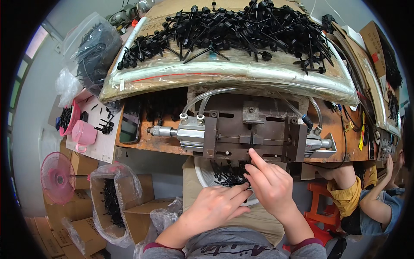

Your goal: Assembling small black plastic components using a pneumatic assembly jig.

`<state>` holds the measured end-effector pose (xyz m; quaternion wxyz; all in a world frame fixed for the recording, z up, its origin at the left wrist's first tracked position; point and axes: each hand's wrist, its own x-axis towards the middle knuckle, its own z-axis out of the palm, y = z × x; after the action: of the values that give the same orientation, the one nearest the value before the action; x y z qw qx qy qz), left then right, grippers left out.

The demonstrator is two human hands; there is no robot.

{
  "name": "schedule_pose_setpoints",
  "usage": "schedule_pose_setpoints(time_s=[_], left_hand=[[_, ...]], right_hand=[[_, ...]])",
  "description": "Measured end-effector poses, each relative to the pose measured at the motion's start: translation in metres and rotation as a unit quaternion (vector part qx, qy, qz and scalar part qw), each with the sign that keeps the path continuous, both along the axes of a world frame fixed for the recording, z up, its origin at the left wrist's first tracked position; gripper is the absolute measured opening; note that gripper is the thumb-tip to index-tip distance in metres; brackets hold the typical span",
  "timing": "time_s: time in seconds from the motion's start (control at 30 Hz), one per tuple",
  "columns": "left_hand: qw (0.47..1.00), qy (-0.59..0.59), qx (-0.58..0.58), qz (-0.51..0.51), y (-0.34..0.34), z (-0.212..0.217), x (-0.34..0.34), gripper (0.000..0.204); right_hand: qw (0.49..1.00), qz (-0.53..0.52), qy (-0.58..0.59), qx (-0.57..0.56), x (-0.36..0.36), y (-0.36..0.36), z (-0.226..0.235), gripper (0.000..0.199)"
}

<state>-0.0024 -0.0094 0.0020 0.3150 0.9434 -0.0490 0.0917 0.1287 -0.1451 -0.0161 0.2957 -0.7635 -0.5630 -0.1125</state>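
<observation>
My right hand (pixel 272 184) reaches up to the dark metal fixture (pixel 233 149) on the bench. Its index fingertip meets the lower end of a thin black stemmed plastic part (pixel 251 140) seated upright in the fixture's central block. The other fingers are bent, and the thumb is partly hidden. My left hand (pixel 215 204) is over a white basket (pixel 201 173) on my lap, its fingers stretched to the right, thumb apart from them. Beneath and beyond those fingers lie several black stemmed parts (pixel 228 172). I see nothing held in the left hand.
A large pile of black parts (pixel 241 30) covers the plastic-wrapped board above the fixture. Air cylinders (pixel 191 133) with clear hoses flank the fixture. A phone (pixel 130 123) and pink cup (pixel 84 133) lie left. A pink fan (pixel 58 178) and lined box (pixel 113 203) stand below; another person (pixel 379 203) sits right.
</observation>
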Motion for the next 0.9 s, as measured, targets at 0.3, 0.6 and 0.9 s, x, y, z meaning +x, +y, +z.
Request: schedule_pose_setpoints(time_s=[0.3, 0.6, 0.9], left_hand=[[0.997, -0.075, -0.008, 0.022, 0.003, -0.003, -0.004, 0.028], [0.996, -0.082, -0.023, -0.001, -0.003, -0.008, -0.002, 0.024], [0.997, -0.08, -0.021, 0.002, -0.004, -0.011, -0.004, 0.024]], right_hand=[[0.999, -0.005, -0.045, -0.023, 0.004, 0.013, 0.003, 0.025], [0.994, -0.028, -0.085, -0.067, 0.003, 0.012, 0.013, 0.025], [0.992, -0.051, -0.09, -0.071, -0.002, 0.015, 0.014, 0.023]])
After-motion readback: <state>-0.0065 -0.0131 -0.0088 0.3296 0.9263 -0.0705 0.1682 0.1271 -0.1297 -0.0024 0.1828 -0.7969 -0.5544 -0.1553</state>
